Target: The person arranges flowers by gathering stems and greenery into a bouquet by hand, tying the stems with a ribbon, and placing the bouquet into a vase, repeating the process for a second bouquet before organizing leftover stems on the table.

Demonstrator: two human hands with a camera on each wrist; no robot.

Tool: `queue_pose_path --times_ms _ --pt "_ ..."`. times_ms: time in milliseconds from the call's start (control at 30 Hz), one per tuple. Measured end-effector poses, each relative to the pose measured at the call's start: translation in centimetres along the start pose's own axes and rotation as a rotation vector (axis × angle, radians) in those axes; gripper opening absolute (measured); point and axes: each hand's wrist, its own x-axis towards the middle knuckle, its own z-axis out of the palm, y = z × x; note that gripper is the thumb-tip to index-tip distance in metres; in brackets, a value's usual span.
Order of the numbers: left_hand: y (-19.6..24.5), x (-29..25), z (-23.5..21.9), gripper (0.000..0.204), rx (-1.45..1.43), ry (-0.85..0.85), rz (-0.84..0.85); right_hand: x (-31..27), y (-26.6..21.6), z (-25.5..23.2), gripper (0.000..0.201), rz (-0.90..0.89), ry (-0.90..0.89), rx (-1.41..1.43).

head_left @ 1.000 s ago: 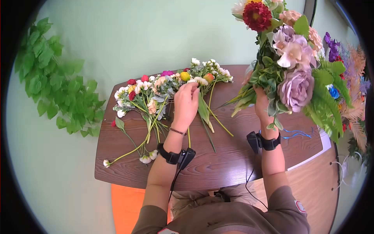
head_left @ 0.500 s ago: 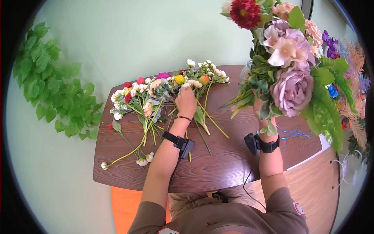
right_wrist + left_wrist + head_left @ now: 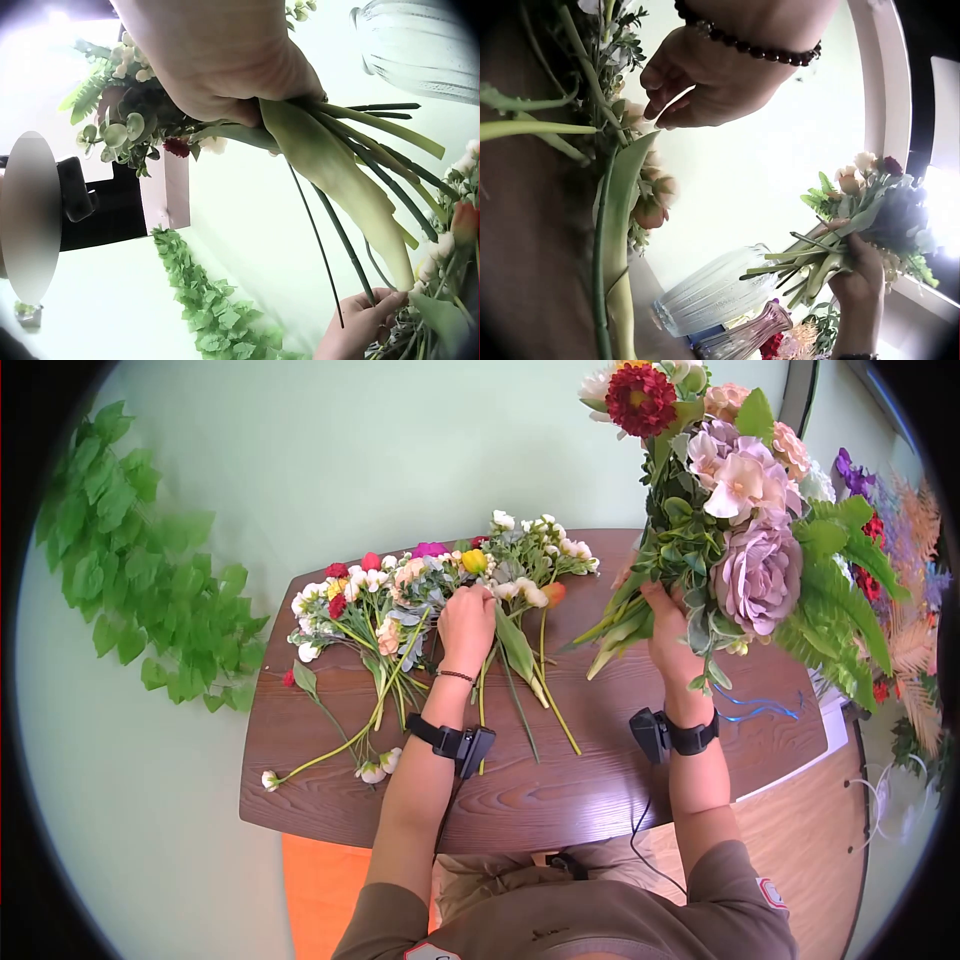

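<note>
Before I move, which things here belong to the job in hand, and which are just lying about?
In the job, it seems:
bouquet, gripped by the right hand
loose flowers by the left hand

Apparently just about:
blue strands
green vine

Unclear:
clear vase
pinkish vase

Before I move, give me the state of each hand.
Left hand: fingers bent, right at the loose flowers; whether they pinch one cannot be told.
Right hand: closed, holding the bouquet by its stems.
</note>
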Motion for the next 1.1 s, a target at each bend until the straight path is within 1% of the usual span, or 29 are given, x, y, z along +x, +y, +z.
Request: queue_pose_path --times_ms 33,67,100,167,200,267,300,367,500,567,600,633,700,733,767,800,833,900,1000,1100 --pt "0.1 -0.1 0.0 0.011 0.035 -0.04 -0.017 -0.1 -0.3 0.2 0.014 -0.058 -0.034 -0.043" --pt "-0.1 -0.1 0.1 0.013 0.127 -0.145 -0.035 0.0 -0.6 0.3 0.015 0.048 0.038 -0.166" --pt "-0.4 -0.2 0.3 0.013 0.124 -0.143 -0.04 0.0 -0.4 0.3 0.015 0.048 0.033 -0.168" --pt "-0.8 -0.5 0.4 0.013 0.214 -0.247 -0.034 0.0 0.4 0.1 0.015 0.092 0.106 -0.155" --pt "-1.1 -0.5 0.4 0.013 0.213 -0.247 -0.039 0.1 1.8 -0.3 0.015 0.093 0.101 -0.157" --pt "-0.9 -0.4 -0.4 0.019 0.259 -0.39 -0.065 0.4 3.8 -0.3 0.013 -0.116 0.085 -0.259" --pt "-0.9 -0.5 -0.6 0.019 0.258 -0.39 -0.068 0.3 4.2 -0.8 0.013 -0.116 0.082 -0.26" --pt "-0.8 -0.6 -0.8 0.027 0.212 -0.42 -0.049 0.6 1.4 0.0 0.012 -0.082 -0.087 -0.266" --pt "-0.3 -0.7 -0.9 0.031 0.232 -0.44 -0.034 0.9 3.7 -0.6 0.012 -0.055 -0.103 -0.268" --pt "-0.3 -0.7 -0.9 0.034 0.219 -0.468 -0.023 0.5 2.2 0.1 0.012 -0.07 -0.1 -0.232" --pt "-0.4 -0.7 -0.9 0.034 0.211 -0.475 -0.018 0.4 2.0 0.1 0.013 -0.068 -0.099 -0.284" --pt "-0.4 -0.6 -0.9 0.034 0.209 -0.469 -0.011 0.3 2.8 -0.3 0.013 -0.077 -0.095 -0.286" --pt "-0.6 -0.6 -0.9 0.033 0.177 -0.469 -0.001 0.3 7.0 -2.1 0.015 -0.22 -0.11 -0.618" --pt "-0.6 -0.6 -0.9 0.031 0.165 -0.443 0.003 0.5 7.3 -2.7 0.016 -0.613 -0.149 -0.96" --pt "-0.5 -0.7 -0.8 0.031 0.164 -0.437 0.012 0.3 7.9 -2.6 0.016 -0.324 -0.121 -0.804" --pt "-0.4 -0.7 -0.7 0.029 0.169 -0.368 0.011 0.0 8.4 -2.8 0.016 -0.33 -0.114 -0.805" --pt "-0.3 -0.8 -0.7 0.028 0.174 -0.299 0.012 -0.3 8.2 -2.7 0.017 -0.398 -0.068 -0.798" --pt "-0.2 -1.1 -0.7 0.025 0.158 -0.28 0.042 -1.0 7.8 -2.5 0.017 -0.536 0.024 -0.782" --pt "-0.9 -1.3 0.4 0.017 0.14 -0.429 0.118 -2.0 7.3 -2.7 0.018 -0.738 0.164 -0.752" --pt "-0.9 -1.3 0.4 0.017 0.182 -0.456 0.137 -3.2 6.7 -3.4 0.019 -0.93 0.297 -0.718"
